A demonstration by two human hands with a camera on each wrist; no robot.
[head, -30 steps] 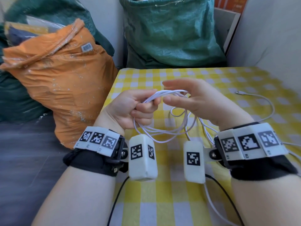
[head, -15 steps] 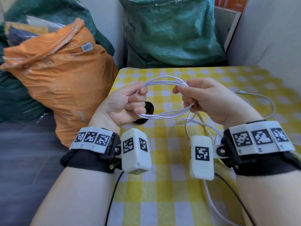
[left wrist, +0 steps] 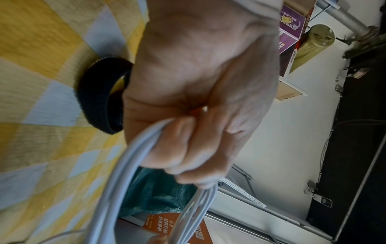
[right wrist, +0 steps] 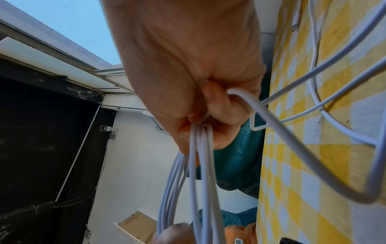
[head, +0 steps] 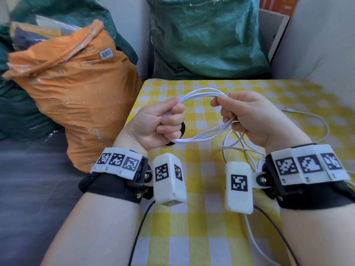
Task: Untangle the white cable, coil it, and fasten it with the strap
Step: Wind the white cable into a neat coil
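Note:
The white cable [head: 199, 93] forms a flat coil of several loops held in the air between both hands above the checked table. My left hand [head: 165, 120] grips the coil's left side in a fist; the strands [left wrist: 133, 158] run through its curled fingers. My right hand [head: 228, 112] pinches the right side, with the strands [right wrist: 198, 156] passing between thumb and fingers. Loose cable [head: 240, 144] trails from the right hand onto the cloth, and its plug end [head: 286, 109] lies far right. The black strap [left wrist: 98, 95], rolled in a ring, lies on the table behind my left hand.
An orange sack [head: 76, 89] stands left of the table [head: 192, 237] and a green sack [head: 203, 35] behind it. A pale cushion [head: 317, 45] is at the back right. Black wrist-camera leads [head: 138, 231] hang over the table's near edge.
The hands have drawn apart and the bunched strands have spread into a wide oval coil. The right hand, earlier with straight fingers, now curls round the coil's right side.

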